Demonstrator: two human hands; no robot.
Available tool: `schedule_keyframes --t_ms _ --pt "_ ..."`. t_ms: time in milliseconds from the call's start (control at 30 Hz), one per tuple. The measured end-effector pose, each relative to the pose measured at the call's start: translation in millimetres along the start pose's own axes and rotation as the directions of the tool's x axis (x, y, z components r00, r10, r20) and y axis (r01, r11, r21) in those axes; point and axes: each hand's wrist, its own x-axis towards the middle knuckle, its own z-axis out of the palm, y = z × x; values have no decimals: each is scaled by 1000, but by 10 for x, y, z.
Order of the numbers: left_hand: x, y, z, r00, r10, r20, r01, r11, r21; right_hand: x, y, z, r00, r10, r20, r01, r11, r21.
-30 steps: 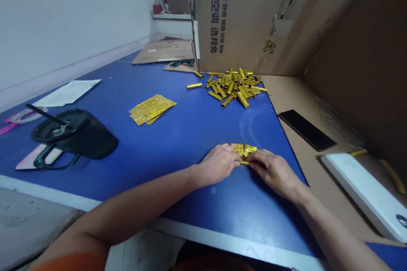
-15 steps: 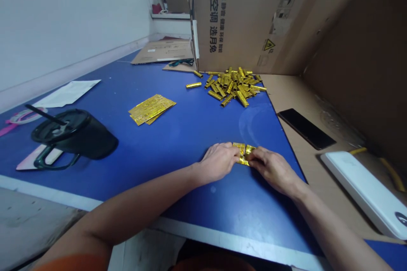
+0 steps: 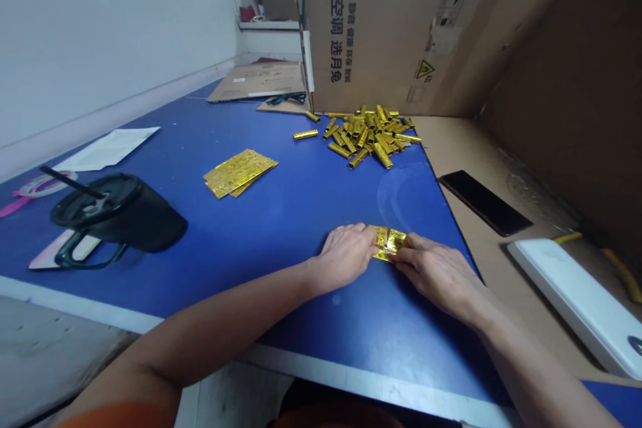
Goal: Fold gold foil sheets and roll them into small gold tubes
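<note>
Stretching along a white wall, the blue desk (image 3: 251,227) ends at a tall cardboard box (image 3: 381,20) whose printed side faces the camera; its inside cannot be seen. At the foot of the box lies one heap of gold rolls (image 3: 368,136), too many to count, with a single stray roll (image 3: 305,135) just to its left. Well in front of the box, the left hand (image 3: 346,257) and right hand (image 3: 441,274) each pinch one end of a gold foil piece (image 3: 388,243) pressed to the desk. Left of the box and nearer sits one stack of flat foil sheets (image 3: 239,172). Farther out stands one black mug (image 3: 118,214), lidded, straw through the lid, contents hidden. Right of the box, on brown cardboard, lies one black phone (image 3: 484,202).
</note>
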Motion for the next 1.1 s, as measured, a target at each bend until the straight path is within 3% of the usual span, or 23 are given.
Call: schedule_keyframes --t_ms 267,500,600,733,900,1100 --pt "-12 2 -41 999 25 42 -25 1000 4 -46 -57 -121 997 4 75 6 992 -127" --pt "-54 -20 -44 1000 31 4 -31 999 15 -10 -6 -7 999 -15 -45 7 985 -173" --pt "-71 -60 -4 992 118 -35 -118 993 4 -6 42 45 998 -6 -70 -3 991 -131" --pt "-75 -124 9 965 264 -14 -263 964 29 -11 71 53 1000 28 -5 -29 994 -101" --pt "-111 -88 -97 960 279 14 -277 944 179 -10 44 18 996 76 44 -71 992 -106" --pt "-129 -82 -115 940 341 -27 -336 935 115 -13 14 27 999 42 19 -39 994 -102"
